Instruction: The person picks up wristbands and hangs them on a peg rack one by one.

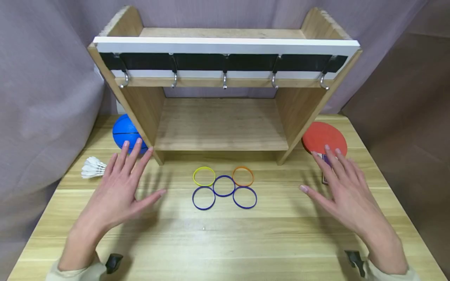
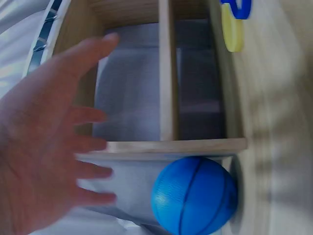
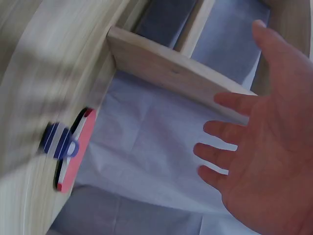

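Observation:
My left hand [image 1: 121,191] hovers over the left of the table, fingers spread and holding nothing. Its fingertips overlap a blue toy basketball [image 1: 124,130], and a white shuttlecock [image 1: 93,168] lies beside them. On the right, my other hand [image 1: 346,195] is likewise spread and holds nothing. Under its fingers is a red table tennis paddle [image 1: 324,136], its handle partly hidden; the right wrist view shows the paddle [image 3: 78,156] edge-on with a blue-and-white striped handle. Between the hands lie a yellow ring [image 1: 204,168], an orange ring [image 1: 243,167] and three dark blue rings [image 1: 224,176], grouped in two rows.
A wooden shelf unit [image 1: 221,125] stands at the back of the table [image 1: 225,249]. Across its upper front runs a black and white strip with several metal hooks [image 1: 225,78]. Grey cloth [image 1: 52,78] hangs behind and at the left; a brown cloth [image 1: 404,117] hangs at the right.

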`<control>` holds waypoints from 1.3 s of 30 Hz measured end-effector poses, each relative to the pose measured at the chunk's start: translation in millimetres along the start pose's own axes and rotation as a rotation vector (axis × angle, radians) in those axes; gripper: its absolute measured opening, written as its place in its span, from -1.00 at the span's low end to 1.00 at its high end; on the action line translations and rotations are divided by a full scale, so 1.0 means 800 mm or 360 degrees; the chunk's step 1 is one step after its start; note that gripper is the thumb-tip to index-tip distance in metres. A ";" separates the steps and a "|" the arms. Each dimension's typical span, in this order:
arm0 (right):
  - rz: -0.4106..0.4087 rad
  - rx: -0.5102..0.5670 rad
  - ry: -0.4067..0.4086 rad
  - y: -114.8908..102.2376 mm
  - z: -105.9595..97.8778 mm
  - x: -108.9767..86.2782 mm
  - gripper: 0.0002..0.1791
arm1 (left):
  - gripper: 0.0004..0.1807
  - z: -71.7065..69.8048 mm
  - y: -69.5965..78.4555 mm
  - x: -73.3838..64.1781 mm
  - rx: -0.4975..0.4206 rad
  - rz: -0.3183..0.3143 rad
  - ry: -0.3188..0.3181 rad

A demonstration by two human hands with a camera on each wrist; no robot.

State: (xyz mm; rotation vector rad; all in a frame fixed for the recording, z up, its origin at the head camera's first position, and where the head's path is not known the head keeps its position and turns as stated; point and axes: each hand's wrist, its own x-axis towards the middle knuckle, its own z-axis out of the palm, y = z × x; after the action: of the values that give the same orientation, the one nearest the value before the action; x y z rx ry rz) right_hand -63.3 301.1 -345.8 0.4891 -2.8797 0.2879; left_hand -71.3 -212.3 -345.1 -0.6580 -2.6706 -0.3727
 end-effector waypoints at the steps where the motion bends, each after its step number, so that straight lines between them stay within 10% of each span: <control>1: -0.0016 0.0034 0.0007 -0.003 -0.002 0.003 -0.01 | 0.01 -0.005 0.002 0.006 -0.0045 0.0028 0.0121; 7: -0.0223 0.0189 -0.0083 -0.039 -0.003 0.040 -0.32 | -0.36 -0.037 0.027 0.063 -0.0510 -0.0047 0.0982; 13: -0.0199 0.0267 -0.0581 -0.075 0.023 0.081 -0.31 | -0.45 -0.046 0.050 0.107 -0.0977 -0.0460 0.1315; 22: -0.0099 0.0434 -0.0816 -0.087 0.078 0.114 -0.40 | -0.52 -0.027 0.042 0.119 -0.1061 -0.0852 0.1258; 39: -0.0079 0.0347 -0.0430 -0.075 0.129 0.136 -0.91 | -0.56 0.006 0.003 0.118 -0.0886 -0.0890 0.1238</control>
State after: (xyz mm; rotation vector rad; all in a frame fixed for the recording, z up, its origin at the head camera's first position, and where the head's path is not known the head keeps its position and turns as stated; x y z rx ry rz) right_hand -160.3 189.3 -409.9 0.6843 -3.1062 0.5732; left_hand -149.0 -171.4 -310.6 0.1351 -1.9273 -1.2521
